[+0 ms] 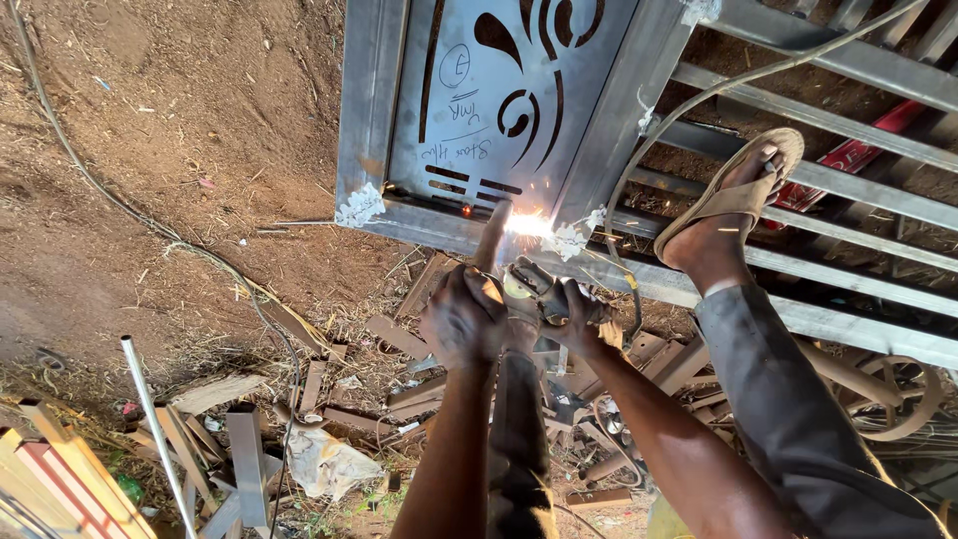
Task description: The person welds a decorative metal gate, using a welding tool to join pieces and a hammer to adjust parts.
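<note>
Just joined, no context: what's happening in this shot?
A person is welding or grinding on a metal gate panel lying over bare dirt. The left hand and right hand both hold a tool at the panel's lower frame bar, where bright sparks fly. Which tool it is cannot be told. A sandalled foot rests on the gate's bars to the right. Metal offcuts litter the ground below.

1. At twelve o'clock I see a grey steel panel [499, 100] with dark curling cut-outs and short slots.
2. At centre, white-orange sparks [527, 225].
3. At three o'clock, a tan sandal [733, 195] above a grey trouser leg [788, 399].
4. At two o'clock, a red bar [848, 155].
5. At nine o'clock, reddish-brown dirt [150, 150].
</note>
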